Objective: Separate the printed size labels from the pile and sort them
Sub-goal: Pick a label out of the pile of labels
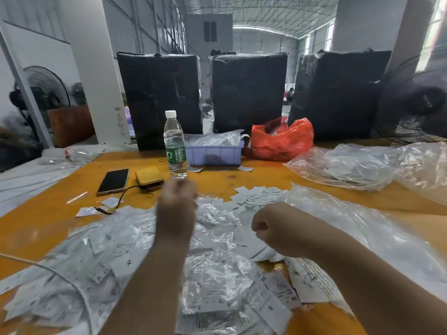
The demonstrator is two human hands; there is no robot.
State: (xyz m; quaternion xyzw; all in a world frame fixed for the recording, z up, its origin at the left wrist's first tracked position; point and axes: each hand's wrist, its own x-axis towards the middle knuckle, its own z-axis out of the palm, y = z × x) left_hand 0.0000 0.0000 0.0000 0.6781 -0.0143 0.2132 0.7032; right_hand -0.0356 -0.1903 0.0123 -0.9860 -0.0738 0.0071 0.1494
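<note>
Both hands hover over the pile (217,274) of labels and clear bags: right hand (273,228) curled in a fist, nothing visibly in it; left hand (177,204) blurred, fingers curled, grip unclear. Most labels look unsorted, spread beneath and around the forearms. Beyond the hands lies a small cluster of loose labels (256,195), perhaps already separated. Farther back stands a tray (214,154).

Single head cam, worn by person, wide-angle so edges bend. Looks forward and down over both forearms onto orange table (242,182). Left hand (176,209) and right hand (273,228) sit close under lens, mid-frame, label pile (150,257) right beneath them. Farther past hands: water bottle (174,145), black bundles (246,93), then warehouse hall. No second view to overlap.
</note>
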